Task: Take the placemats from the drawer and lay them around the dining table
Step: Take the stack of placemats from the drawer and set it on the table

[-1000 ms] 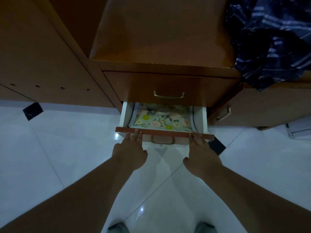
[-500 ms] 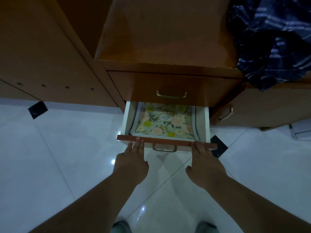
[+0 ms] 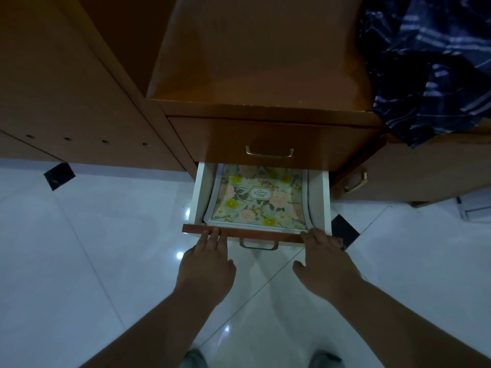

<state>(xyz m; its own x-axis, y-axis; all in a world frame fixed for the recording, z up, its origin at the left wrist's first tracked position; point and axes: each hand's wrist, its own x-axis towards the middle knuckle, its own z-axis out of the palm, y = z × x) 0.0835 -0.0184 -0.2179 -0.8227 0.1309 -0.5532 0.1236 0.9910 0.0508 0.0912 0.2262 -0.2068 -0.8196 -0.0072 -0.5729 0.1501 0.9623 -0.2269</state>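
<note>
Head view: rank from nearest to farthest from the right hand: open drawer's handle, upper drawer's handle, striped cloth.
From the right hand:
1. Open drawer's handle, just to its left, below the drawer front.
2. Upper drawer's handle, above on the closed drawer.
3. Striped cloth, top right on the cabinet.

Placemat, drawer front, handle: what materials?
Placemat: probably wipeable plastic, going by its floral print, pale border and slight sheen. Drawer front: likely brown wood-look laminate; the box sides are white. Handle: metal, brassy, reflective.

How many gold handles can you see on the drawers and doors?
3. One on the closed upper drawer, one on the open drawer's front between the hands, one on the cabinet door at right. Others may be out of view.
</note>
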